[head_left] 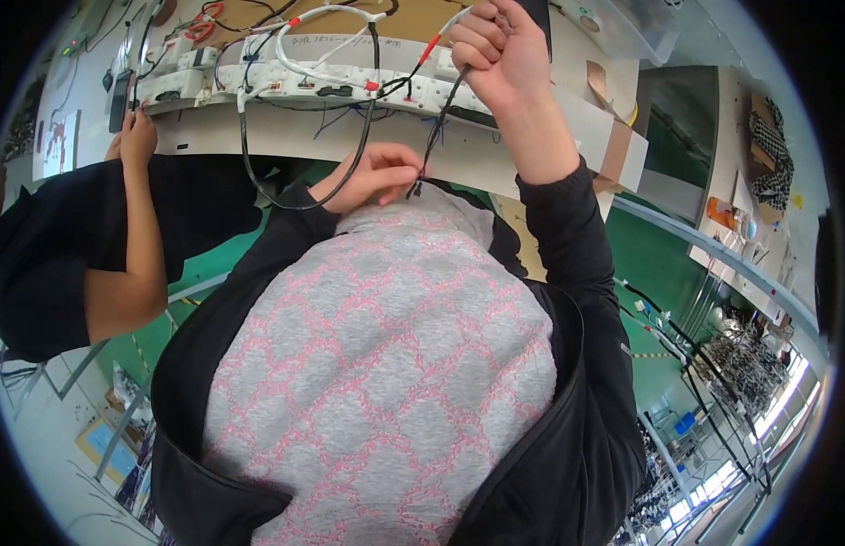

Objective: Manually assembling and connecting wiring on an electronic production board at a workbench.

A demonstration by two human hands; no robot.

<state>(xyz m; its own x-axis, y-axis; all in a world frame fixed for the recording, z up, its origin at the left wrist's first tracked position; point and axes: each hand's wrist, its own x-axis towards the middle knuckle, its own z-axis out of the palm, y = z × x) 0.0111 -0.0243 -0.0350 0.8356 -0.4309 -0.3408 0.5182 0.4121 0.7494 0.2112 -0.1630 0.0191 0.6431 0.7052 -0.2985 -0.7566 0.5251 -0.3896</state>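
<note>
My right hand is raised over the bench edge, its fingers curled round a dark wire harness. The harness hangs from that fist toward my body and ends in small dark tips. Thumb and forefinger of my left hand pinch it close to those tips, in front of my shirt. Beyond the hands, a white-wrapped cable with red tape bands loops over the bench. A black cable loop drops past the front edge and passes by my left wrist.
White connector fixtures line the bench. At the left, a co-worker's hand is at the same bench, by a dark phone-like device. A cardboard piece sits at the bench's right corner, with a metal rail beyond.
</note>
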